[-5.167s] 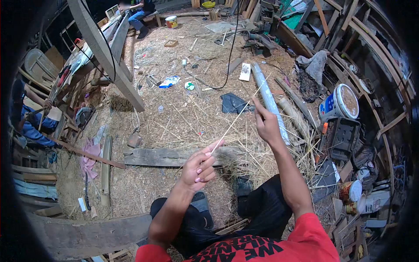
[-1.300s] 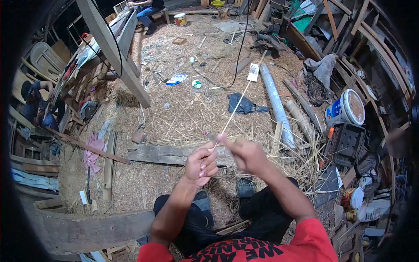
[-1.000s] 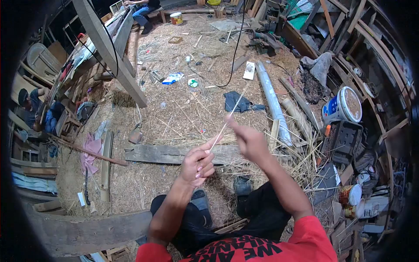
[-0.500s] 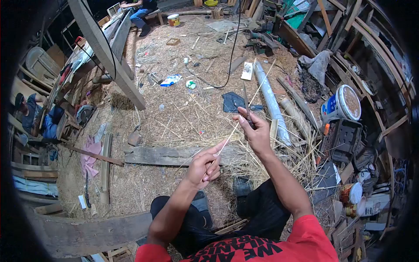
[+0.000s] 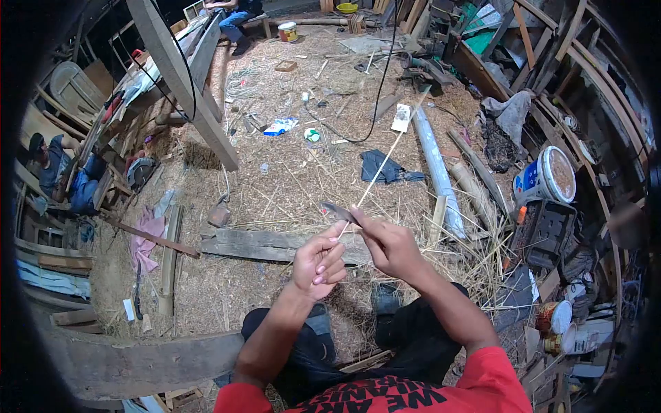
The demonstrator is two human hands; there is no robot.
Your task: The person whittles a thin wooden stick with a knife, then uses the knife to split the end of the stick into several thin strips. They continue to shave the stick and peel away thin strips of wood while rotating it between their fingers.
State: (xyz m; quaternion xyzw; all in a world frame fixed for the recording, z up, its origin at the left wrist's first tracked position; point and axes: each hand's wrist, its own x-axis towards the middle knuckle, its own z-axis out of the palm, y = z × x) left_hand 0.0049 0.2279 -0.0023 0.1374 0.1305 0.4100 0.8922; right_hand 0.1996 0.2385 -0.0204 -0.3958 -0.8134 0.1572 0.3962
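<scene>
My left hand (image 5: 319, 267) is closed round the lower end of a long, thin, pale strip (image 5: 383, 167), which slants up and away to the right. Just above it, my right hand (image 5: 385, 242) grips a knife with a dark blade (image 5: 338, 212). The blade lies across the strip close to my left fingertips and points left. The knife's handle is mostly hidden in my right fingers.
A wooden plank (image 5: 261, 246) lies before my feet among shavings. Loose pale strips (image 5: 485, 265) are heaped at the right, near a white bucket (image 5: 555, 174) and a pale pole (image 5: 436, 172). One person (image 5: 54, 168) sits at the left, another (image 5: 236, 22) at the back.
My right hand has come down and closer to my left hand. The knife blade has swung from pointing up to pointing left, across the strip. The view has shifted slightly.
</scene>
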